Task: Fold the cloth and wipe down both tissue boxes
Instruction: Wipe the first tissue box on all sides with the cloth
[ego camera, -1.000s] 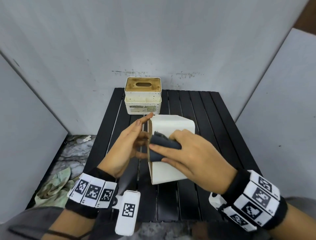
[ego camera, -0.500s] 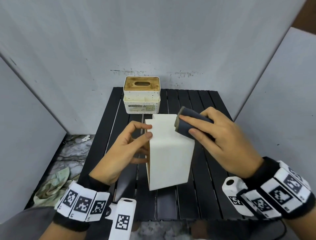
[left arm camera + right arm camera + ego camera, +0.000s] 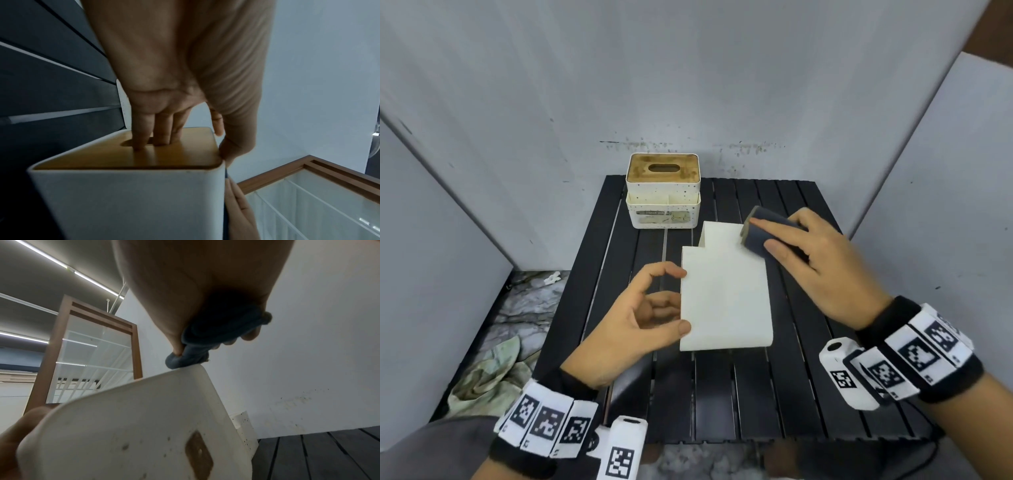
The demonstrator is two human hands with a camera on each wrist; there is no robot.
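Note:
A white tissue box [image 3: 726,301] lies tipped on its side at the middle of the black slatted table [image 3: 808,394]. My left hand [image 3: 674,301] grips it at its left end, with several fingers [image 3: 156,138] hooked into the slot of the wooden lid [image 3: 174,155]. My right hand [image 3: 791,246] holds a folded dark blue-grey cloth [image 3: 763,233] pressed against the box's far right corner; in the right wrist view the cloth [image 3: 216,337] touches the box's edge [image 3: 185,369]. A second speckled white tissue box [image 3: 663,205] with a wooden lid stands upright at the back of the table.
White panels wall in the table at the back and on both sides. A crumpled pale green rag [image 3: 489,370] lies on the marbled floor to the left. Bare slats lie in front of and to the right of the tipped box.
My right hand has slid the cloth from the box's near left part across its upper face to the far right corner. My left hand has kept hold of the lid end.

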